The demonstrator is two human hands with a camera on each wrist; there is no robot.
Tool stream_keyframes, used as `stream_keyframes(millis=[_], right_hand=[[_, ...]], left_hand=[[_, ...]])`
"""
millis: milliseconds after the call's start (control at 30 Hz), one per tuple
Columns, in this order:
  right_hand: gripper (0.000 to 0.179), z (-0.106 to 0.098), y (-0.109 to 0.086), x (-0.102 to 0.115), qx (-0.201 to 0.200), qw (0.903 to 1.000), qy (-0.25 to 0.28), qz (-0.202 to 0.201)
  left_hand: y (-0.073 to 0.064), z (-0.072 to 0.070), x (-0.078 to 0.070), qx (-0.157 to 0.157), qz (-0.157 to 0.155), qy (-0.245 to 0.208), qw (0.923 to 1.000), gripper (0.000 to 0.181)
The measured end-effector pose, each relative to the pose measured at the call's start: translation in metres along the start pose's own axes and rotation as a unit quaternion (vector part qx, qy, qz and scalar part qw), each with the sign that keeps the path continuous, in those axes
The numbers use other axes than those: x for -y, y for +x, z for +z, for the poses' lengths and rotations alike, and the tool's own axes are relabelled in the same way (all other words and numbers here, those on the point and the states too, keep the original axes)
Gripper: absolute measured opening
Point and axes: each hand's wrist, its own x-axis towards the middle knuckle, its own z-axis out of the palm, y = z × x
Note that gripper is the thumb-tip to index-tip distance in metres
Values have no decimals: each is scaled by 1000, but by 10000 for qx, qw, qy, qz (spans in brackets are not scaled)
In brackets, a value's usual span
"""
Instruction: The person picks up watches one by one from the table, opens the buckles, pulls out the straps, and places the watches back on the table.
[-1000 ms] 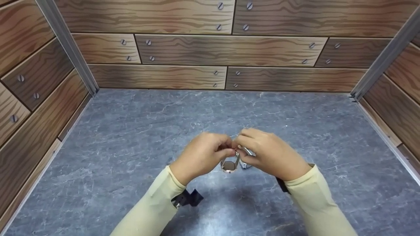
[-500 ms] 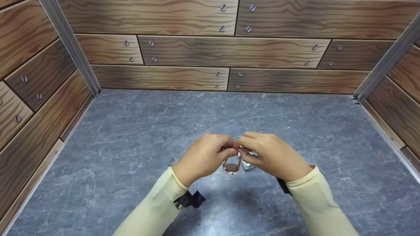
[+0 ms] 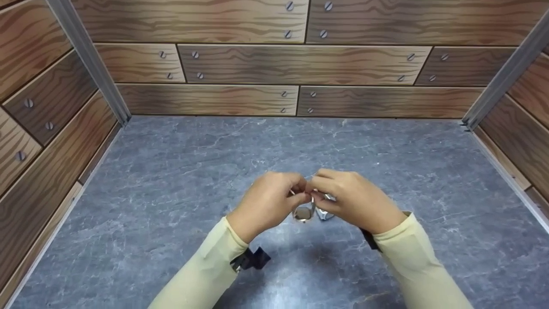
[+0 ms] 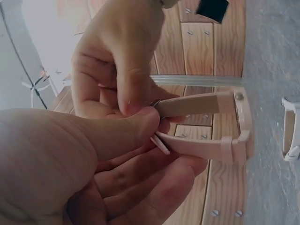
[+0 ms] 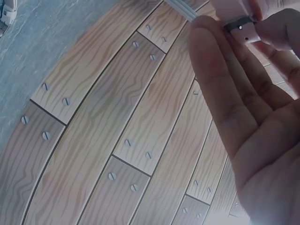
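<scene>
A wristwatch (image 3: 303,213) with a pale pink strap hangs between the hands, its case at the bottom of the loop. My left hand (image 3: 271,201) pinches the strap near its ends between thumb and fingers. Fingertips of my right hand (image 3: 349,198) meet it there and also pinch the strap. In the left wrist view the watch strap (image 4: 197,145) forms an open loop with its two ends close together at the fingers. A metal buckle (image 5: 240,23) and a strap hole show at the right fingertips in the right wrist view. Fingers hide part of the strap ends.
A second, silver watch (image 3: 324,213) lies on the grey marbled table (image 3: 193,171), partly behind the right hand. Wood-patterned panels (image 3: 240,64) wall the table at the back and both sides. A black wrist mount (image 3: 253,259) sticks out from the left sleeve.
Both hands stay together at the strap, with only small finger movements. The view shifts slightly, and the watch case hangs a little differently.
</scene>
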Motion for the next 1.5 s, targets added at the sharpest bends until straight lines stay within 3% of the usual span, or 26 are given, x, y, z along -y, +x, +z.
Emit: stream_keyframes(millis=[467,733,833,1067,1267,1500], right_hand=[[27,2,4,0,-442,9986,-147,-255],[26,4,8,0,-857,9963,-51,-71],[22,1,8,-1,-706,9975,15,92],[16,-10,1,-4,172,9994,179,220],[14,-12,1,-4,272,9996,-53,33],[22,-10,1,-3,244,9997,53,-3]], left_hand=[[1,-2,0,-278,74,-276,9992,8],[3,-5,-3,-364,23,-670,9971,9],[3,-5,-2,-381,-30,-653,9971,10],[7,-2,-1,-33,-134,-540,9984,9],[8,-3,-1,134,-168,-376,9991,11],[7,-2,-1,235,-421,-519,9975,30]])
